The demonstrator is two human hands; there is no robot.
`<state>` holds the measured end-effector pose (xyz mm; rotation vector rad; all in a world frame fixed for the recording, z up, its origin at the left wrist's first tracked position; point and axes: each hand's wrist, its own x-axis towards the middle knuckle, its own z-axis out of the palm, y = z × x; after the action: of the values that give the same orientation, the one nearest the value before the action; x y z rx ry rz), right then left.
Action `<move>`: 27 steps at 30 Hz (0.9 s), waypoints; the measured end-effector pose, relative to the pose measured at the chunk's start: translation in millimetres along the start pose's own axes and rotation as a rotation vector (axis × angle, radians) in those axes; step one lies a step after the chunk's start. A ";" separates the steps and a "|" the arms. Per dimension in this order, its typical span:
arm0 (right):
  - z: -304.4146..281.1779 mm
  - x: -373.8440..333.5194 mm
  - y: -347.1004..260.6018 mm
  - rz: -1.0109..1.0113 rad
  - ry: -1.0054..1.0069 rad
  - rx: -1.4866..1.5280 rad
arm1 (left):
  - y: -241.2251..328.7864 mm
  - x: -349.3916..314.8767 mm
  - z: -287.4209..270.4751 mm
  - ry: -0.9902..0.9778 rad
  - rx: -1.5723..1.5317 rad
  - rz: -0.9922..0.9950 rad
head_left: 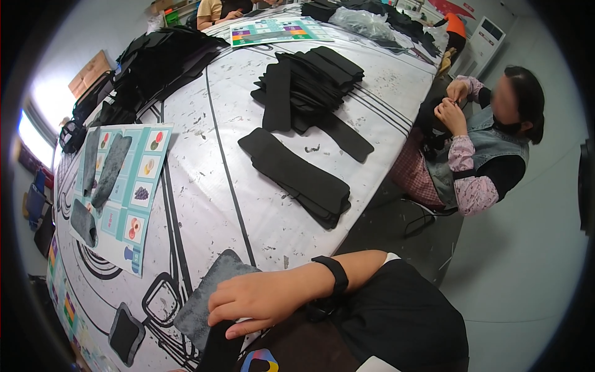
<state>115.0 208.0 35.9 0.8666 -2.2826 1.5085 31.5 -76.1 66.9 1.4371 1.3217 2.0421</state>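
My right hand [257, 299], with a black band on its wrist, lies palm down across a grey, fuzzy-looking flat piece [217, 276] at the table's near edge. Its fingers are stretched over the grey surface and its thumb is apart, resting by a black strip [220, 347] that runs off the lower edge. Whether the strip is joined to the grey piece I cannot tell. My left hand is not in view. A small dark piece with a grey border [126, 333] sits to the left of the grey piece.
Stacked black cut pieces [304, 180] lie mid-table, with a larger pile [310, 80] behind. Grey pieces [111, 170] rest on a fruit-picture sheet [149, 167] at left. Black material [161, 62] is heaped at far left. A co-worker [489, 136] sits at right, handling something dark.
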 end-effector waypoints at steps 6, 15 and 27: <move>2.9 -0.5 1.1 -0.011 0.009 0.004 | 3.2 -5.8 -0.4 0.020 0.011 -0.051; 4.0 -0.6 1.8 -0.019 0.011 0.021 | 2.6 -6.1 -1.2 0.011 -0.002 -0.051; 3.9 0.8 1.8 -0.033 0.028 0.037 | 3.9 -2.0 2.2 0.023 -0.028 -0.054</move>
<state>113.6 204.7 33.4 0.8831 -2.2163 1.5432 35.1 -78.4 69.1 1.3549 1.3210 2.0399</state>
